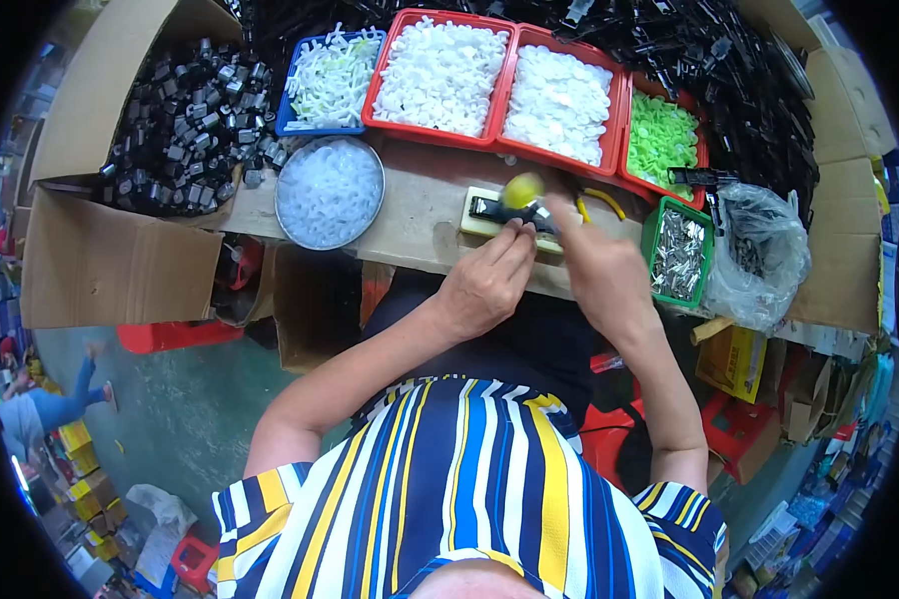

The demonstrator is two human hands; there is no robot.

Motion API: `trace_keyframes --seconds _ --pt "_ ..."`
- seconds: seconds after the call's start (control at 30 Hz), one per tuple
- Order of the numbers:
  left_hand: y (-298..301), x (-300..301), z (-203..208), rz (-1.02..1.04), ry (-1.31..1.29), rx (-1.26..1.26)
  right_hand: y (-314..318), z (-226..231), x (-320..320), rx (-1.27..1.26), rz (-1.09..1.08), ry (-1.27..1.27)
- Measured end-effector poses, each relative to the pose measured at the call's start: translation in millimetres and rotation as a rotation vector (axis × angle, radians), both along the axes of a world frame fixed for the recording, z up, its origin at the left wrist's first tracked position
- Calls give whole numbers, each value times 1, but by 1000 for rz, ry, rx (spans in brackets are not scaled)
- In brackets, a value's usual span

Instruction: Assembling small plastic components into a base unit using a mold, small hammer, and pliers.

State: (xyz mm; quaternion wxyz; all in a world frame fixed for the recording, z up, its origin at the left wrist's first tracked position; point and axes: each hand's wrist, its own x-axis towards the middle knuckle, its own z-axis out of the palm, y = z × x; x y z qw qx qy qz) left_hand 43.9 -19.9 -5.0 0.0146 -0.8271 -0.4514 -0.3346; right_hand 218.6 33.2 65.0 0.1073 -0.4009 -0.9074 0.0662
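Observation:
On the bench in front of me lies a cream-coloured block (pixel 476 227) with a dark slot, and a small black plastic part (pixel 487 209) sits in it. The fingers of my left hand (pixel 484 285) are pressed together at the block's near edge, pinching a dark part against it. My right hand (pixel 605 278) is closed round a hammer whose yellow head (pixel 522 190) is smeared by motion just above the block. Behind my right hand show the yellow handles of a pair of pliers (pixel 609 203).
Red trays of white pieces (pixel 440 80) and white discs (pixel 559 105), a tray of green discs (pixel 661 140), a blue tray (pixel 330 85), a round bowl (pixel 330 195), a green tray of metal pieces (pixel 680 252) and a plastic bag (pixel 764 255) surround the block. Cardboard boxes (pixel 120 255) stand at left.

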Motion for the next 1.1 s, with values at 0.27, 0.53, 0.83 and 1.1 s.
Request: trace_keyframes --seconds 0.27,0.53,0.83,1.1 --pt "-6 -3 6 -30 -65 4 -4 12 1 94 -24 225" --pt "-15 -20 13 -15 -89 16 -12 10 12 177 -15 320" --pt "-5 -23 14 3 -110 -9 -19 -3 24 174 -47 310" --pt "14 -13 10 38 -71 -32 -20 16 42 169 -176 406"
